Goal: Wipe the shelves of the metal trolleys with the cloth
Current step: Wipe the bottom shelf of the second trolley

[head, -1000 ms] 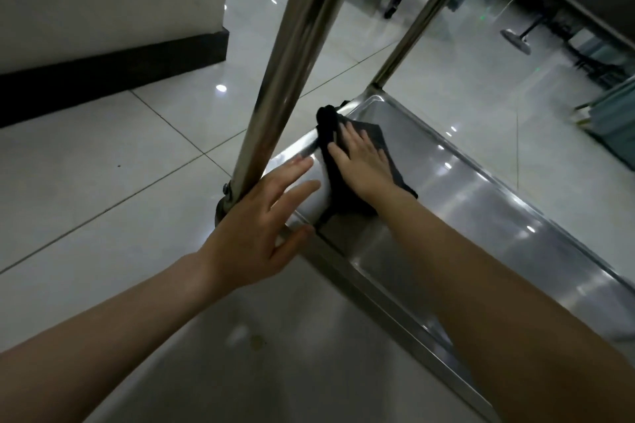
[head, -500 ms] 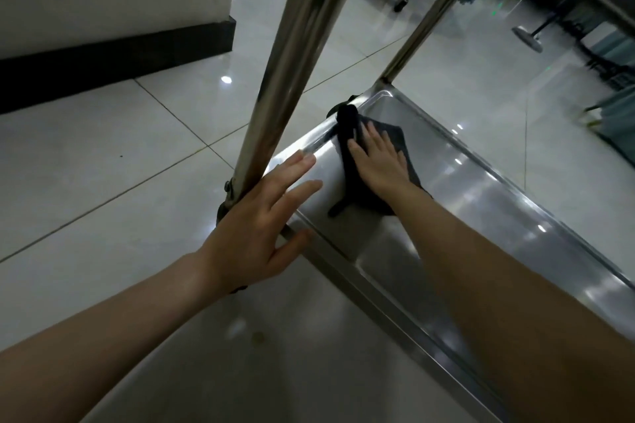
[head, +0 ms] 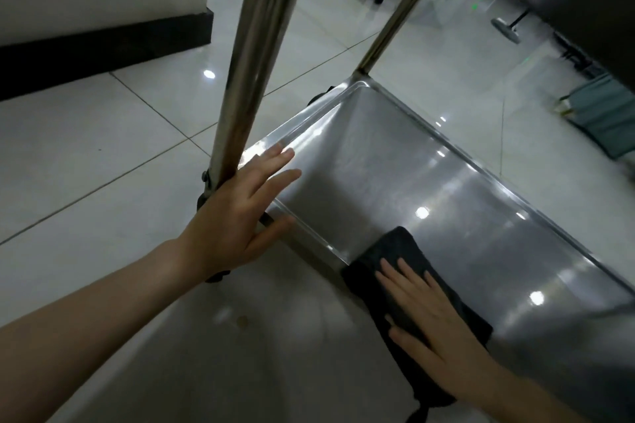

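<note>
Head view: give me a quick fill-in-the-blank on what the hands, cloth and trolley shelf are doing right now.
1. The right hand presses flat on a dark ____ lying over the near rim of the bottom shelf.
2. The left hand rests, fingers spread, at the base of the trolley's near upright ____.
3. The floor around the trolley is laid with pale glossy ____.

Missing words: cloth; post; tiles

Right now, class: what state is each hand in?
Left hand: open, fingers spread, resting at the trolley post and shelf corner.
Right hand: open and flat, pressing the dark cloth onto the shelf.
</note>
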